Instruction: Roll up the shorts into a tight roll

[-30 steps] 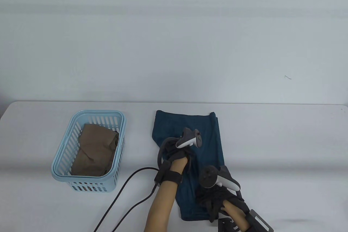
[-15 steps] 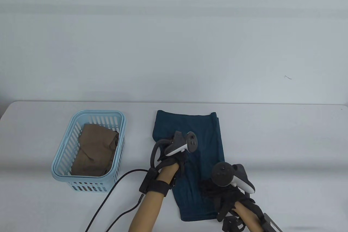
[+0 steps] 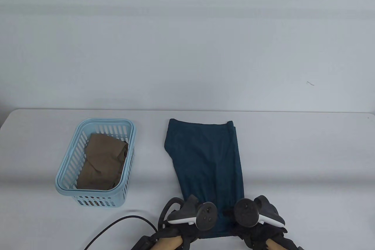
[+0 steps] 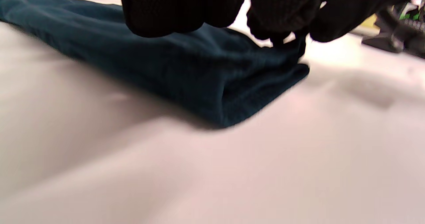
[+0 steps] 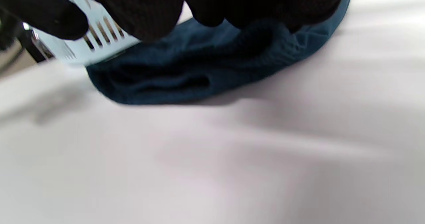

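Observation:
The teal shorts (image 3: 205, 156) lie folded lengthwise into a long strip that runs from the table's far side to its near edge. Both gloved hands are at the strip's near end. My left hand (image 3: 187, 232) is at its left corner and my right hand (image 3: 255, 232) at its right corner, with the trackers hiding the fingers from above. In the left wrist view my fingers (image 4: 186, 8) hang just over the layered hem (image 4: 232, 94). In the right wrist view my fingers (image 5: 199, 1) lie on the bunched hem (image 5: 206, 68), with the thumb held apart. No grip shows.
A light blue slatted basket (image 3: 66, 187) stands left of the shorts and holds a brown garment (image 3: 102, 159); its wall also shows in the right wrist view (image 5: 86, 44). A black cable (image 3: 117, 223) trails across the table from my left wrist.
Both hands have slid back along the shorts from the middle to the near hem. The strip now lies smooth and uncovered along its length.

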